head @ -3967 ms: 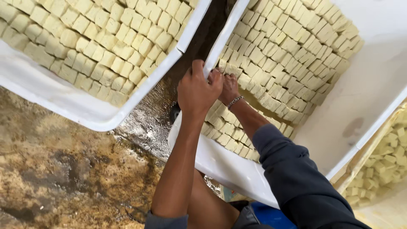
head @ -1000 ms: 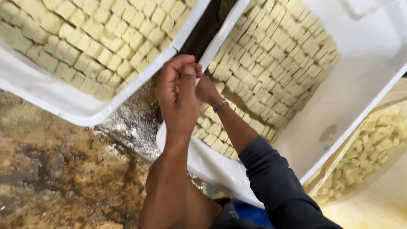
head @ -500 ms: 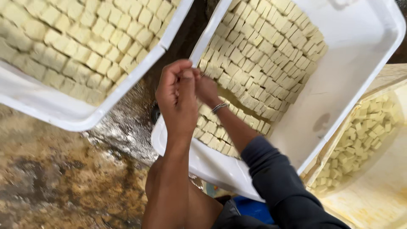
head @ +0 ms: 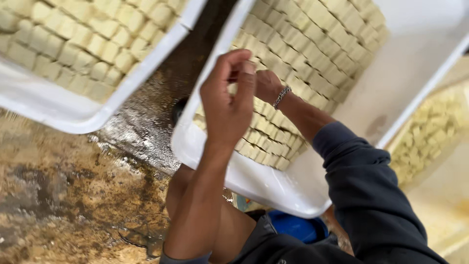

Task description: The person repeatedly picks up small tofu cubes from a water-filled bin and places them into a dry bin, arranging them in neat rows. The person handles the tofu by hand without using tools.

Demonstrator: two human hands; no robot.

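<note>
Trays: three in view, all white plastic and all holding pale yellow blocks packed in tight rows. Left tray (head: 73,115) sits top left and looks full to its near rim. Middle tray (head: 273,188) is the one both hands are over; its blocks (head: 312,39) fill the left and upper part, while the right side of its floor is bare white. Third tray (head: 442,122) is at the right edge, blurred, with blocks lying looser in it. Block count is too high to give, dozens per tray.

Hands: two, both the person's own. Left hand (head: 229,105) is raised over the near-left corner of the middle tray, fingers curled inward and thumb up, half closed. Whether it pinches a block I cannot tell, since the palm side faces away from the camera. Right hand (head: 266,85) is just behind it, down on the block rows, fingers bent onto the blocks and touching them; a clear grasp is not visible because the left hand covers the fingertips. One metal bracelet (head: 282,96) is on the right wrist, with a dark blue sleeve (head: 366,186) on that arm. Left forearm is bare.

Floor (head: 58,205) below is wet, stained brown. One blue object (head: 298,227) shows under the middle tray's near edge.
</note>
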